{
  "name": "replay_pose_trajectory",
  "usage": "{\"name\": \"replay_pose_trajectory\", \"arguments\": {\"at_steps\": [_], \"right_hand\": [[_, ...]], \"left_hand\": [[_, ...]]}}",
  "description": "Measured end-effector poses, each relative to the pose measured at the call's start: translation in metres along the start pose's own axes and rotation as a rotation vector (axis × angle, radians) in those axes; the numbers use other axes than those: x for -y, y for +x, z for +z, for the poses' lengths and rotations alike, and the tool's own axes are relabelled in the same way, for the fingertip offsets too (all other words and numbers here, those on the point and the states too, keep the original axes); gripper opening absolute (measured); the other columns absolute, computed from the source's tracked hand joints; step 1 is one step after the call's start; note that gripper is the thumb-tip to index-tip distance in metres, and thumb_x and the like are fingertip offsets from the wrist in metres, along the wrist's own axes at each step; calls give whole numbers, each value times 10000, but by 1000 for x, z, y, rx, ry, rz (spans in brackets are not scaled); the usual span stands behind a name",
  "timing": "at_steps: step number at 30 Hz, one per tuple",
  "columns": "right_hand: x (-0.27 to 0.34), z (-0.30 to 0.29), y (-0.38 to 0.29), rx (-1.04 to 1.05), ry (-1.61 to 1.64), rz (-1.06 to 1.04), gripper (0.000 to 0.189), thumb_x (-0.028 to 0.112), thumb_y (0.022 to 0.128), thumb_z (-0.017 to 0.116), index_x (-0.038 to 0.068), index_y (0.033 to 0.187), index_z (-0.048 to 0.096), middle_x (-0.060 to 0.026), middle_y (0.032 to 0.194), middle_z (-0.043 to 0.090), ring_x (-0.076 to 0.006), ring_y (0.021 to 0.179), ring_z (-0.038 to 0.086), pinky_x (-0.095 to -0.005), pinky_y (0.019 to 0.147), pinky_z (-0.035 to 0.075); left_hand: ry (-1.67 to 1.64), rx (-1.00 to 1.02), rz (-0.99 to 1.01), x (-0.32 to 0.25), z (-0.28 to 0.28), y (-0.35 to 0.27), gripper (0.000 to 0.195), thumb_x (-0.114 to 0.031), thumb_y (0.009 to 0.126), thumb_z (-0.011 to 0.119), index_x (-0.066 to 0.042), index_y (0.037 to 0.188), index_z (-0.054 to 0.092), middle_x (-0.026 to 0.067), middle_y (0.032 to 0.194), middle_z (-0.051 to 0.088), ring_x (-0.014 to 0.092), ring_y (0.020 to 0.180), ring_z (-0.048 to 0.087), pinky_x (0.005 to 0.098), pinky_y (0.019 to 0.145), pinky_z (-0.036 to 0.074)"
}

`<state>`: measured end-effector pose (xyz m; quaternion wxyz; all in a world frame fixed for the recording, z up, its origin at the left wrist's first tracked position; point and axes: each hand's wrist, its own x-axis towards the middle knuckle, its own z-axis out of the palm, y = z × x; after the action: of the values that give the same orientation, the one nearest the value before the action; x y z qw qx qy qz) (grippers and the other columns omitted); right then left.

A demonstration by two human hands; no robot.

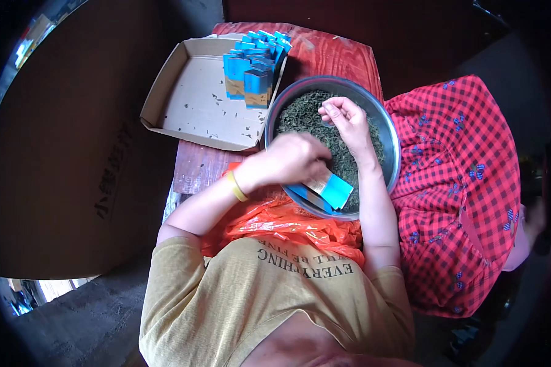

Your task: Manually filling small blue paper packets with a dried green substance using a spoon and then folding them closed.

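Note:
A metal bowl (391, 137) holds dark green dried leaves (305, 110), likely tea. Over its near left side is my left hand (291, 158), blurred, with a yellow band at the wrist. Blue and brown packets (337, 190) lie at the bowl's near edge, partly under that hand; whether it grips one is unclear. My right hand (349, 121) hovers above the leaves, thumb and fingertips drawn together. Something small and pale shows beneath those fingertips, too small to name.
A shallow cardboard tray (197, 101) stands left of the bowl, with upright blue and brown packets (256, 69) along its right side and scattered leaf bits. Both rest on a red wooden table (335, 50). Red plastic (275, 222) covers my lap. Red checked cloth (450, 183) lies right; a large carton (59, 151) stands left.

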<state>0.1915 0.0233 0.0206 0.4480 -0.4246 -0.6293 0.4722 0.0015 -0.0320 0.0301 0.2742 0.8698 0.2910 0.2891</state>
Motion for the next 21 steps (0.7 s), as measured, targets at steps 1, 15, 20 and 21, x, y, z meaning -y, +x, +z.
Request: {"name": "replay_pose_trajectory", "arguments": {"at_steps": [1,15,20,21], "right_hand": [[-1,-1,-1,-12,13,27,167,173,968,607,23,1027,651,-32,917,690,-75,801,625,-223,748,503],[-1,-17,1,-33,56,4,173,184,972,604,30,1038,648,-44,930,694,-83,809,627,-227,733,505],[5,-34,0,-100,344,113,204,203,992,561,28,1077,622,-70,963,687,-105,834,641,-234,751,520],[-2,-40,0,-89,355,109,215,229,997,552,44,1080,624,-64,983,686,-108,862,641,-241,766,523]], "left_hand": [[33,98,72,-2,15,-1,285,-230,759,743,-49,974,696,121,957,693,297,912,655,399,835,503],[-203,222,-20,1,-4,15,457,-160,743,760,-1,1153,635,181,1051,660,345,1010,626,420,911,490],[-653,19,-270,31,-12,20,531,-150,868,745,23,1318,521,46,1136,598,115,1052,544,280,930,464],[-647,24,-257,35,-7,22,531,-150,868,745,23,1318,521,46,1136,598,115,1052,544,280,930,464]]}}
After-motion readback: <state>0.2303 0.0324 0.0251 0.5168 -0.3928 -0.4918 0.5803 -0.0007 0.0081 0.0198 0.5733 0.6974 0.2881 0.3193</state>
